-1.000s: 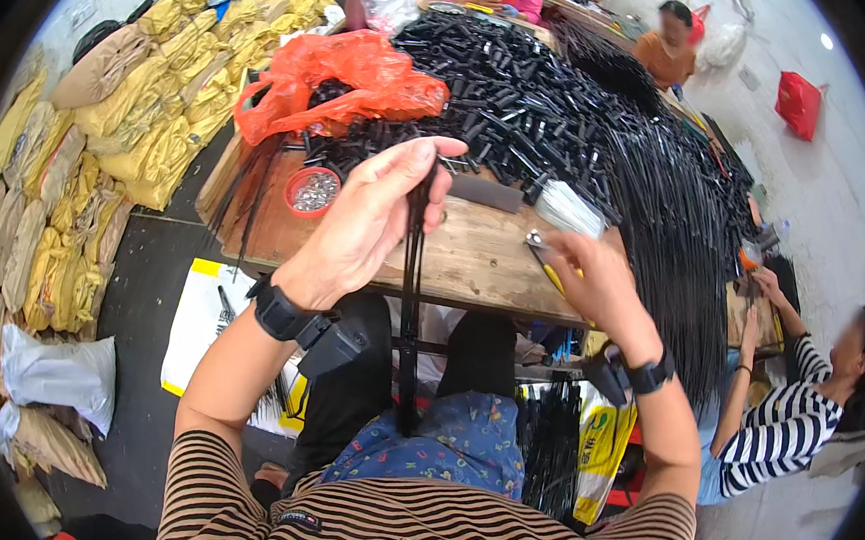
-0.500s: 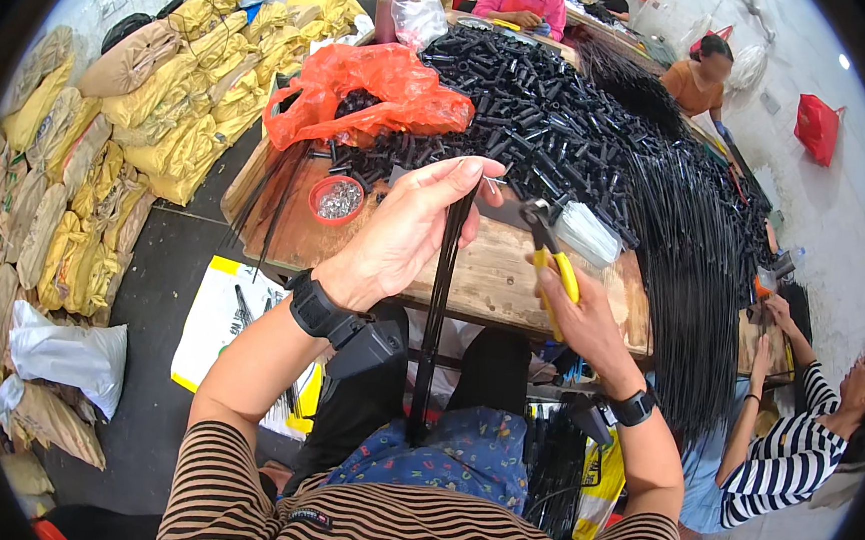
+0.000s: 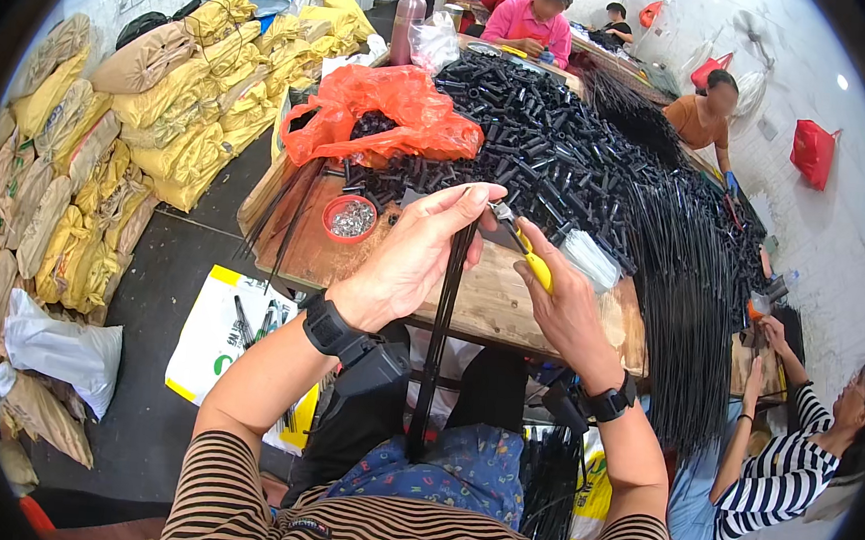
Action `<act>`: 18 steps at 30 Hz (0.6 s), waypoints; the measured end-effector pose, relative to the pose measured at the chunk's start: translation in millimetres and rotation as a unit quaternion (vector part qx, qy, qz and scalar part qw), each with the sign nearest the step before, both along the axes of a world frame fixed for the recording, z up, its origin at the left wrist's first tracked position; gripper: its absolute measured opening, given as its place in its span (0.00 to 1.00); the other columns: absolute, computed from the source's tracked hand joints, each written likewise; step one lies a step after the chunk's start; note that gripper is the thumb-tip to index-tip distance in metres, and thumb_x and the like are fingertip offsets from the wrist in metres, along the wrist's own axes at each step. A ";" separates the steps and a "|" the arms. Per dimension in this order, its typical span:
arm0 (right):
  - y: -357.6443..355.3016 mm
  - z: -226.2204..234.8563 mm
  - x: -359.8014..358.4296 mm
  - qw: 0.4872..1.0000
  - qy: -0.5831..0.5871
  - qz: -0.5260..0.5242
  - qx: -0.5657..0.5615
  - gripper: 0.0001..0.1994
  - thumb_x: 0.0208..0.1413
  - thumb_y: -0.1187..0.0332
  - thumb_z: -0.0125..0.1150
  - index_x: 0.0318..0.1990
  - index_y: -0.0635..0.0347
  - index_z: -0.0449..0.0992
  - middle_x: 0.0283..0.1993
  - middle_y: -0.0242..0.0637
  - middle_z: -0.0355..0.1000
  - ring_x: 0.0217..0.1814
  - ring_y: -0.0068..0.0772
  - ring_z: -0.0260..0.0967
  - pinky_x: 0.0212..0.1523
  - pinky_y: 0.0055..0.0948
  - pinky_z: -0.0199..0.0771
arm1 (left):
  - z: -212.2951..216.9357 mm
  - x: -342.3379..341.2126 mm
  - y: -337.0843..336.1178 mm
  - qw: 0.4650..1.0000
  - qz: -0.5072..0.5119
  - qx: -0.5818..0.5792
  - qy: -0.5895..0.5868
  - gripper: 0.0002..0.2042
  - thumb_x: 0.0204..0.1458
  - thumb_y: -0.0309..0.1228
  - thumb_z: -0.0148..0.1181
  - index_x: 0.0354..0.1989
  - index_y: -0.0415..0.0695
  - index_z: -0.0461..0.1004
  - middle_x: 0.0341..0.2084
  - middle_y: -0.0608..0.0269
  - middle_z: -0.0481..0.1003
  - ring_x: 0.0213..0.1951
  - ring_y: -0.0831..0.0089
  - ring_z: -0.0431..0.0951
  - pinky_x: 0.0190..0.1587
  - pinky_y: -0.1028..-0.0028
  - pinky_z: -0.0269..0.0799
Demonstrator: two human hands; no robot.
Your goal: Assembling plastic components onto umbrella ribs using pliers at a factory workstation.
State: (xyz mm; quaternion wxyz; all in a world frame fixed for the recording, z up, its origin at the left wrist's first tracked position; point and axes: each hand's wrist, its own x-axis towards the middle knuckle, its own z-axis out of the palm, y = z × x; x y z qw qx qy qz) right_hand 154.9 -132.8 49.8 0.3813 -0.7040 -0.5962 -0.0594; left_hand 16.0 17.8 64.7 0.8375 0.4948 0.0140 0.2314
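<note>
My left hand (image 3: 425,239) is closed around a bundle of thin black strands (image 3: 438,336) that hangs down to my lap. Their upper ends lie between thumb and forefinger. My right hand (image 3: 563,301) grips yellow-handled pliers (image 3: 536,267), whose metal jaws touch the tip of the bundle beside my left fingertips. What exactly the jaws hold is too small to tell. Left of my left hand, a red round dish (image 3: 328,213) holds small shiny metal pieces (image 3: 354,218). Behind my right hand lies a clear pack of thin white sticks (image 3: 590,261).
Short black tubes (image 3: 533,127) are heaped on the wooden table (image 3: 491,299), with a red plastic bag (image 3: 404,107) at their left. Long black strands (image 3: 685,318) hang over the right edge. Yellow sacks (image 3: 175,157) line the left wall. Several co-workers sit around, one in stripes (image 3: 790,461).
My right hand has brought the pliers up and left, from apart to the tip of the bundle at my left fingers. The left hand keeps its hold.
</note>
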 end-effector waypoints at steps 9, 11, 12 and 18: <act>-7.2 15.6 8.0 0.994 -0.103 -0.027 -0.037 0.23 0.55 0.70 0.59 0.60 0.48 0.67 0.33 0.41 0.68 0.33 0.44 0.68 0.35 0.38 0.69 | 3.7 -0.5 -2.6 0.999 0.018 0.034 0.019 0.20 0.61 0.42 0.51 0.54 0.40 0.68 0.33 0.68 0.70 0.29 0.79 0.69 0.34 0.79 0.66; -9.6 17.5 8.7 0.994 -0.096 -0.022 -0.047 0.23 0.56 0.70 0.59 0.60 0.49 0.67 0.33 0.42 0.69 0.33 0.43 0.70 0.35 0.37 0.69 | 3.7 -0.3 0.0 0.999 0.000 0.029 0.023 0.20 0.61 0.41 0.51 0.55 0.40 0.68 0.34 0.68 0.70 0.30 0.79 0.69 0.35 0.78 0.67; -12.3 20.1 7.7 0.997 0.010 0.004 -0.081 0.22 0.56 0.69 0.59 0.59 0.53 0.67 0.31 0.41 0.70 0.31 0.39 0.71 0.33 0.34 0.70 | 3.6 -0.3 2.0 0.999 0.001 0.029 0.024 0.20 0.61 0.41 0.51 0.55 0.40 0.68 0.34 0.68 0.70 0.30 0.79 0.69 0.35 0.78 0.67; -24.4 43.0 -11.2 0.819 0.503 0.138 -0.240 0.19 0.54 0.69 0.62 0.52 0.64 0.66 0.26 0.35 0.71 0.24 0.25 0.71 0.26 0.24 0.73 | 0.1 6.8 5.6 0.999 -0.045 0.004 0.000 0.17 0.61 0.41 0.52 0.50 0.40 0.70 0.33 0.67 0.71 0.31 0.78 0.71 0.36 0.76 0.68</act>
